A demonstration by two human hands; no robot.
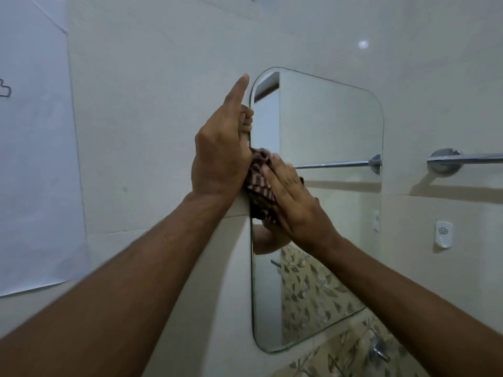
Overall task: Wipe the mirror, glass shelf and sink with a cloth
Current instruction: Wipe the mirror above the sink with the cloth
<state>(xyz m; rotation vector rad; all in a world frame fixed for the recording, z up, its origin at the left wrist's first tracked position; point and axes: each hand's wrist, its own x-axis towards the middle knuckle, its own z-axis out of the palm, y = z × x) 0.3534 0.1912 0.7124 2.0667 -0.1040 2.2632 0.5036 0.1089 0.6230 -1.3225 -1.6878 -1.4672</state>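
The cloth (260,183) is mostly hidden between both hands — the towel bar (468,158) runs off the edge.

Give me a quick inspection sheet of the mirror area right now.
Surface: mirror on tiled wall; no smears discernible.
Job's things: checked cloth against the mirror's left edge; glass shelf and sink not in view.
Clutter: nothing seen.
Grippers: left hand at the mirror's left edge, forefinger up; right hand presses the cloth with straight fingers.
Cables: nothing seen.
Surroundings: chrome towel rail, white wall fitting, paper sheet, tap.
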